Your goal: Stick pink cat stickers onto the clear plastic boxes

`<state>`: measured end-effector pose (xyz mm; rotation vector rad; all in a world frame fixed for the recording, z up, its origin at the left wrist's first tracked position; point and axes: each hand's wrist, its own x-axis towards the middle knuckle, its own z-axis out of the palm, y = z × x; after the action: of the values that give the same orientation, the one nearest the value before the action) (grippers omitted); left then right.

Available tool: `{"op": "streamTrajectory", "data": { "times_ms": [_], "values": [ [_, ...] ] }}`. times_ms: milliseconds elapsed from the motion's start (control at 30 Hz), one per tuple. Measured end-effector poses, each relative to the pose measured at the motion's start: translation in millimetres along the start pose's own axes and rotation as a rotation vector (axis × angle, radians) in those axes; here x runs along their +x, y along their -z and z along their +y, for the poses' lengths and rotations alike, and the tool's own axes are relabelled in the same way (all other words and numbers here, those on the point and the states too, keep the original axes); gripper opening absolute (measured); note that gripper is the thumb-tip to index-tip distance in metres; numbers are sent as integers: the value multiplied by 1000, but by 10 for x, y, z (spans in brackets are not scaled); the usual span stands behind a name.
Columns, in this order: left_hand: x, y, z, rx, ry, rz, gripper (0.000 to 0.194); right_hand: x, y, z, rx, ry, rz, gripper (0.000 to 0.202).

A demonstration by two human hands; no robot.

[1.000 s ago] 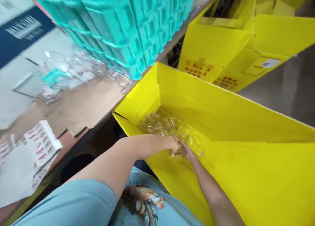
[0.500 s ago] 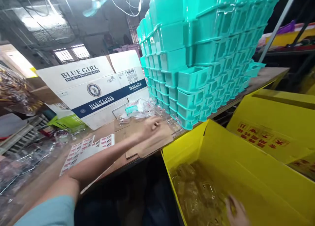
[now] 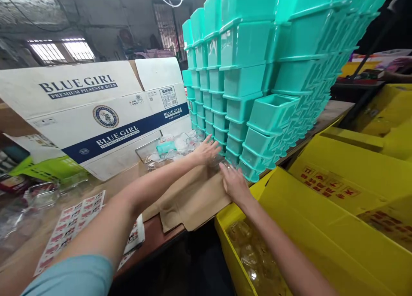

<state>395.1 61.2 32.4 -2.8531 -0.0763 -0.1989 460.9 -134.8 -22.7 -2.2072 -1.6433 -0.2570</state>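
Head view: clear plastic pieces (image 3: 216, 160) lie on the bench (image 3: 154, 240) between the two hands, at the foot of stacked teal containers (image 3: 244, 79); their long axis cannot be made out. The left hand (image 3: 206, 151) is open, fingers spread, beside them; the right hand (image 3: 234, 182) is equally near, its grip unclear. Below, a yellow box (image 3: 322, 231) holds more clear plastic pieces.

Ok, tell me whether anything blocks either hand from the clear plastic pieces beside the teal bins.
Nothing visible does: the left hand and right hand are right at the clear plastic pieces. The stacked teal bins stand just beyond, not between. Contact is hard to tell.
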Motion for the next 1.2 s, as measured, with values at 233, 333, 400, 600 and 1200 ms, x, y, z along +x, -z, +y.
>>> {"op": "streamTrajectory", "data": {
  "times_ms": [233,333,400,600,1200],
  "values": [
    [-346,107,188,-187,-124,49,53,211,306,78,372,-361,-188,80],
    [-442,108,282,-413,-75,64,46,554,335,65,411,-388,-272,88],
    [-461,84,300,-479,27,82,54,723,333,43,417,-413,-305,88],
    [-140,-3,169,-400,410,27,68,955,326,-21,434,-496,-366,83],
    [-77,68,469,-261,231,20,103,-2238,548,1191,588,-976,-268,52]
  ]
}}
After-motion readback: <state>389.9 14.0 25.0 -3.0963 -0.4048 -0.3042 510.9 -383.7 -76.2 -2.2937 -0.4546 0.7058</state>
